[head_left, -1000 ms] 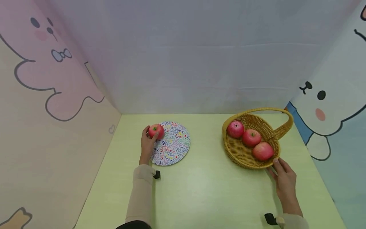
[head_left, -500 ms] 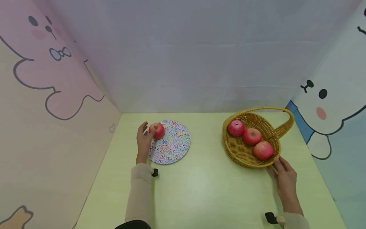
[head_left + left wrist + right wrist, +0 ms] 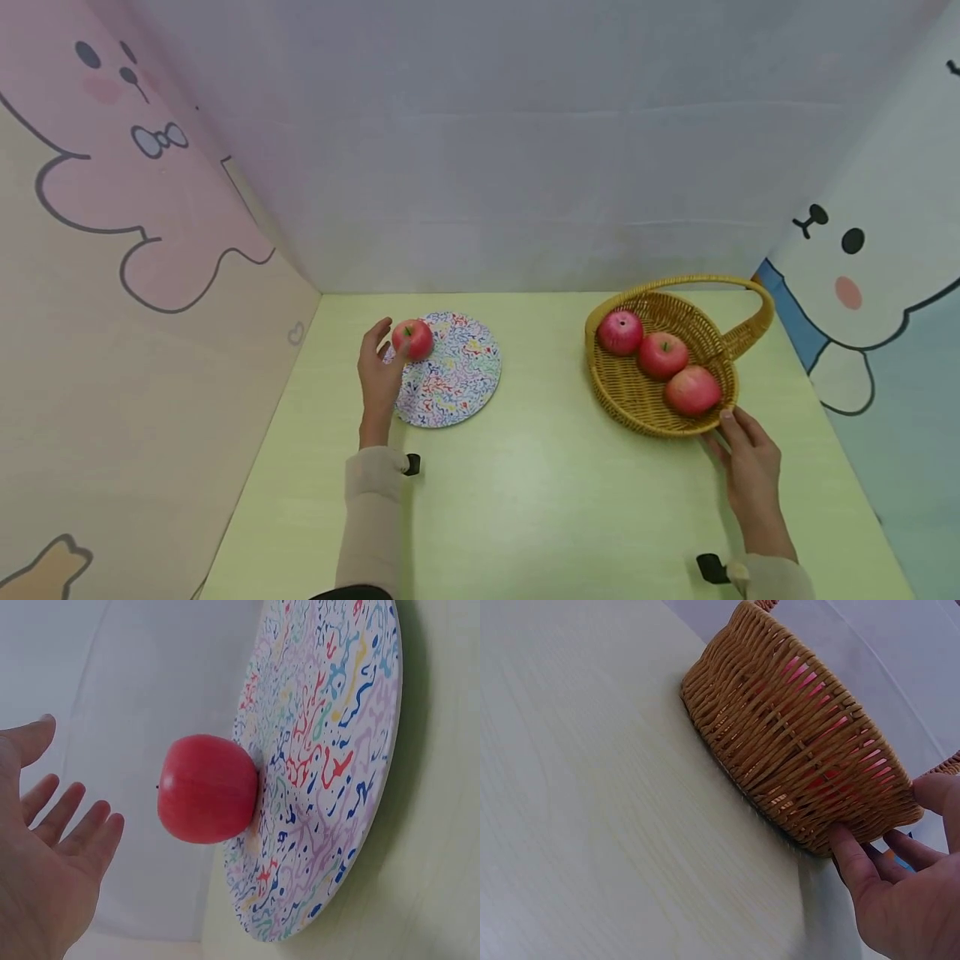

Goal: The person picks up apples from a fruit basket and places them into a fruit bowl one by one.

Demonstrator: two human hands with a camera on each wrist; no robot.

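A red apple (image 3: pixel 413 340) rests near the far left edge of a round plate (image 3: pixel 450 400) speckled with coloured squiggles. My left hand (image 3: pixel 380 367) is beside this apple with fingers spread; the left wrist view shows a gap between the fingertips (image 3: pixel 112 823) and the apple (image 3: pixel 208 789). At the right, a wicker basket (image 3: pixel 626 408) with a tall handle holds three reddish fruits, among them a middle apple (image 3: pixel 663 356). My right hand (image 3: pixel 752 471) grips the basket's near right edge, thumb at the rim and fingers against the woven wall (image 3: pixel 780 742).
Plate and basket stand on a pale yellow-green table (image 3: pixel 540 500), with a stretch of tabletop between them. A grey-white wall (image 3: pixel 525 183) closes off the back, and walls with cartoon drawings flank both sides. Each wrist wears a small black device (image 3: pixel 712 568).
My left hand, around the apple a second ago, has spread its fingers and moved slightly left of it. The apple stays on the plate; my right hand keeps its hold on the basket.
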